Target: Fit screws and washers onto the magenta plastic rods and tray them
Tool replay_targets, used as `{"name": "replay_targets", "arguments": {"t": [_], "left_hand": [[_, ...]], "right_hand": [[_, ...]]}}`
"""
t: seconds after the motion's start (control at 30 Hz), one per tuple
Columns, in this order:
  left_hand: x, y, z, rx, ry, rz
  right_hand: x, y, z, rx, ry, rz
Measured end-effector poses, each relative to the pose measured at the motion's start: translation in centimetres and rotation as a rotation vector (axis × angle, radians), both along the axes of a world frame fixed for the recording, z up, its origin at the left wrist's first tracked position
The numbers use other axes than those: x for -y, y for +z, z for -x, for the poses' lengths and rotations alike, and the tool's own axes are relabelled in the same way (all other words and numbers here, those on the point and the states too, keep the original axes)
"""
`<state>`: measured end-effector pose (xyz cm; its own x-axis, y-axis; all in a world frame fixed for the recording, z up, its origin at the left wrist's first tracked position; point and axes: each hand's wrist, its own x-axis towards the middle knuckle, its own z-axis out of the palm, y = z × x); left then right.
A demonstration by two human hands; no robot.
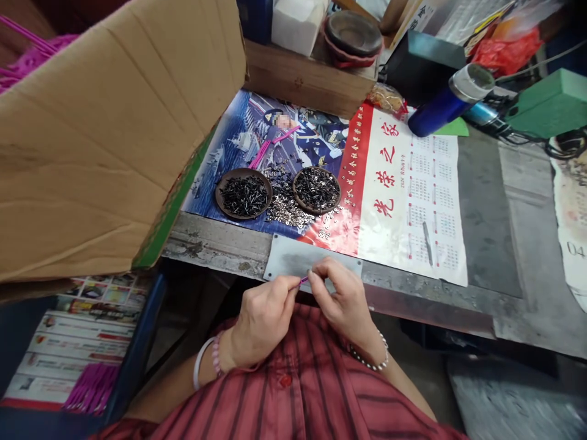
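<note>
My left hand [263,318] and my right hand [339,299] meet at the near table edge, both pinched on a small pink piece [304,280] between their fingertips. They hover over a grey metal plate [293,256]. Farther back stand two round brown dishes: the left dish [243,193] holds dark screws, the right dish [317,189] holds small dark parts. Loose silver washers [284,211] lie scattered between them. A few pink sticks [268,146] lie beyond the dishes.
A big cardboard box flap [101,122] fills the left. A calendar poster [403,195] covers the table. A blue flask [449,98], a green box [550,101] and a wooden box [307,76] stand at the back. Pink sticks [92,388] lie low on the left.
</note>
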<state>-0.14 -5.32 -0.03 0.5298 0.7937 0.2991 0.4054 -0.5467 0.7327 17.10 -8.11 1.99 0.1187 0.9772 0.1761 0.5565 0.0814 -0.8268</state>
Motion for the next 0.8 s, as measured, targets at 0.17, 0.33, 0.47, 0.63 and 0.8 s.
{"name": "replay_targets", "arguments": {"t": [0.17, 0.33, 0.47, 0.63, 0.8], "left_hand": [[-0.5, -0.1, 0.0, 0.02, 0.002, 0.008], [-0.7, 0.4, 0.6, 0.069, -0.01, 0.138], [-0.2, 1.2, 2.0, 0.294, 0.026, 0.587], [0.2, 1.1, 6.7, 0.679, 0.166, 1.031], [2.1, 1.2, 17.3, 0.429, 0.486, 0.597]], "right_hand": [[-0.1, -0.8, 0.6, -0.255, -0.05, 0.172], [-0.1, -1.3, 1.3, -0.615, -0.073, 0.338], [0.2, -0.8, 1.6, -0.681, -0.132, 0.369], [-0.5, -0.4, 3.8, -0.638, 0.068, 0.535], [-1.6, 0.0, 7.4, -0.354, 0.425, 0.572]]}}
